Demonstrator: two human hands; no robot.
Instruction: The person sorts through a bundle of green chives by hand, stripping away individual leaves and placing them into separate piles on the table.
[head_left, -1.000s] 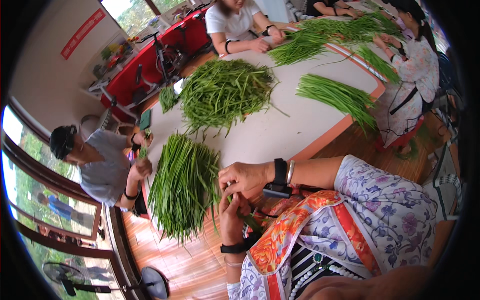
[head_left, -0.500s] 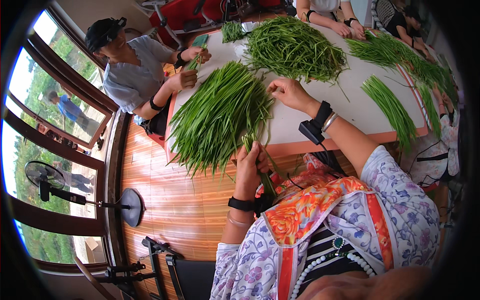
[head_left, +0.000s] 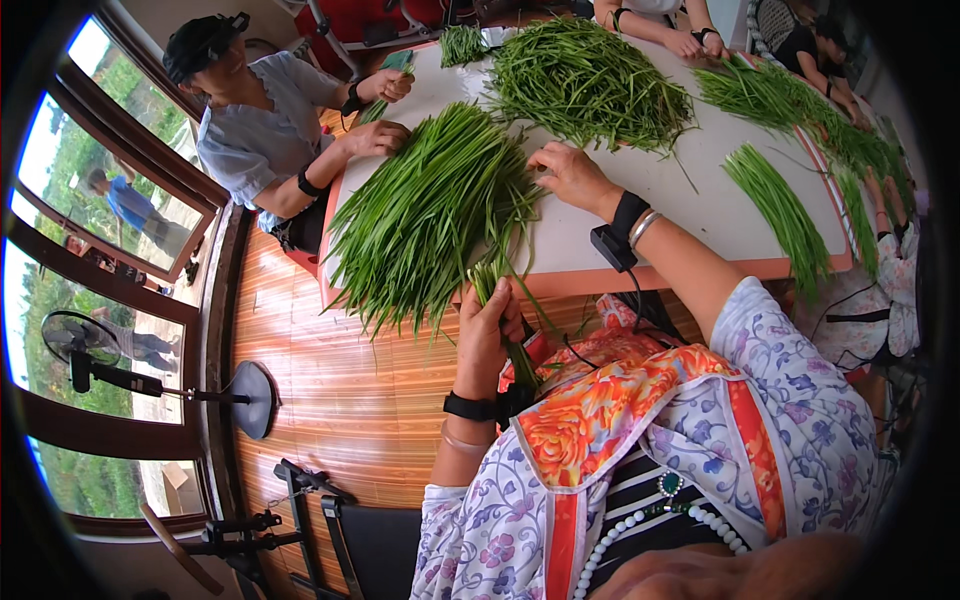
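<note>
My left hand (head_left: 487, 330) is closed around a small bunch of green chives (head_left: 500, 300) held below the table's near edge, the stems running down toward my lap. My right hand (head_left: 568, 173) reaches over the white table (head_left: 700, 215) and pinches leaves at the right edge of a big pile of chives (head_left: 430, 210). A black band and a bangle sit on my right wrist, a black band on the left.
Another loose heap of chives (head_left: 585, 85) lies farther back and a neat row (head_left: 780, 215) to the right. A person in a cap (head_left: 265, 125) sits at the table's left end sorting chives; other people's hands work at the far side. A standing fan (head_left: 85, 345) is by the windows.
The view has swung left and down toward the pile. My right hand went from beside my left out onto the chive pile; my left hand kept its bunch and rose slightly.
</note>
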